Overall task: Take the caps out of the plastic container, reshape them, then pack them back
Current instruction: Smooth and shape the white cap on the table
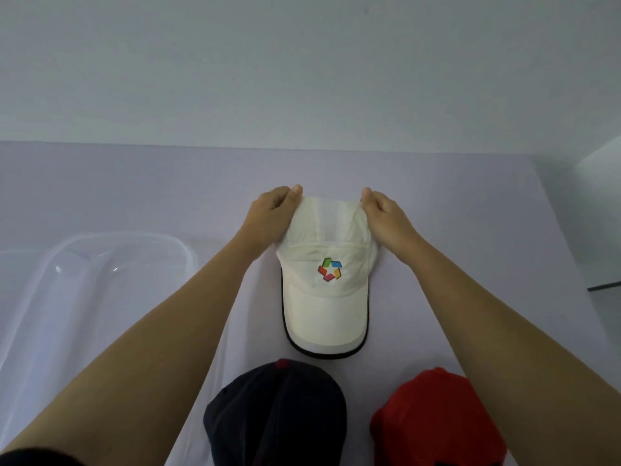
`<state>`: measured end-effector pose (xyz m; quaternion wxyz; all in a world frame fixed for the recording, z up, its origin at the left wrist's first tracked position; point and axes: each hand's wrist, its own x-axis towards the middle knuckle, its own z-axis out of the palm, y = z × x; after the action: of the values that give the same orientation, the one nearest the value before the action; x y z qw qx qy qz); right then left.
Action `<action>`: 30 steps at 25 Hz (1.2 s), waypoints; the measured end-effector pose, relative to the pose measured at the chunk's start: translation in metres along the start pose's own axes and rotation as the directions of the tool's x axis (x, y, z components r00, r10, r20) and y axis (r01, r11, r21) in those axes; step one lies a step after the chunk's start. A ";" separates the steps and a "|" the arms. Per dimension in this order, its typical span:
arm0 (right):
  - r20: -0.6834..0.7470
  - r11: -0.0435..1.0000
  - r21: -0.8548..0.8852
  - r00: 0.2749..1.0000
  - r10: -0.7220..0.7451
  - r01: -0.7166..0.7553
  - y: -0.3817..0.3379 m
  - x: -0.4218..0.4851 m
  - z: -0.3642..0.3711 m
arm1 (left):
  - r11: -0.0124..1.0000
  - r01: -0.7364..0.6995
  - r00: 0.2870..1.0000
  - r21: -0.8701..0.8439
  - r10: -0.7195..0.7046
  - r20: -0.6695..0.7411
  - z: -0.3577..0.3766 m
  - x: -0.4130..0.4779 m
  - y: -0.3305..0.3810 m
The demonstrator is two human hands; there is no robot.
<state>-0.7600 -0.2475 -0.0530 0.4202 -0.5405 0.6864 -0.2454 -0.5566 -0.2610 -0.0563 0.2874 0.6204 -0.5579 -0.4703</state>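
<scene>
Both hands, left hand (pixel 268 210) and right hand (pixel 386 213), pinch the white cap's (pixel 326 264) crown edge, seemingly stretching it into shape; the plastic container (pixel 188 250) sits alongside.

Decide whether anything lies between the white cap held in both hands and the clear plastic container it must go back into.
Nothing on the table does. Only the person's own left forearm crosses the gap between the white cap and the plastic container. The dark cap and red cap lie nearer the person, off that path.
</scene>
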 end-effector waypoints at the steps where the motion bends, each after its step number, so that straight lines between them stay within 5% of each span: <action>1: 0.023 1.000 0.002 1.000 0.018 -0.018 0.007 -0.001 -0.005 | 0.998 0.041 0.999 -0.051 -0.043 -0.030 -0.004 0.000 -0.006; 5: 0.078 1.000 -0.013 0.997 0.019 -0.018 0.031 -0.009 -0.029 | 0.913 0.184 0.981 -0.364 -0.195 0.008 -0.014 -0.010 -0.023; 8: 0.189 0.996 0.057 0.980 0.060 -0.072 0.031 -0.017 -0.022 | 0.928 0.153 0.988 -0.339 -0.144 0.054 0.004 -0.023 -0.025; 11: 0.144 0.986 0.152 0.989 0.044 -0.066 0.028 -0.020 -0.009 | 0.924 0.094 0.993 -0.370 -0.114 -0.034 0.016 -0.025 -0.021; 15: 0.040 0.997 0.054 0.998 0.057 -0.059 0.035 -0.021 -0.011 | 0.983 0.081 0.991 -0.164 -0.098 -0.095 0.016 -0.024 -0.031; 21: 0.096 0.998 -0.005 0.993 0.070 -0.070 0.013 -0.017 -0.013 | 0.985 0.125 0.989 -0.123 -0.134 -0.065 0.015 -0.020 -0.013; 30: 0.162 0.816 0.481 0.947 0.277 -0.321 0.001 -0.006 -0.001 | 0.949 0.163 0.985 -0.271 -0.170 -0.003 0.006 -0.021 -0.010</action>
<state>-0.7612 -0.2418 -0.0514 0.6079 -0.3079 0.6567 -0.3231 -0.5567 -0.2379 -0.0622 0.3359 0.6262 -0.4306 -0.5564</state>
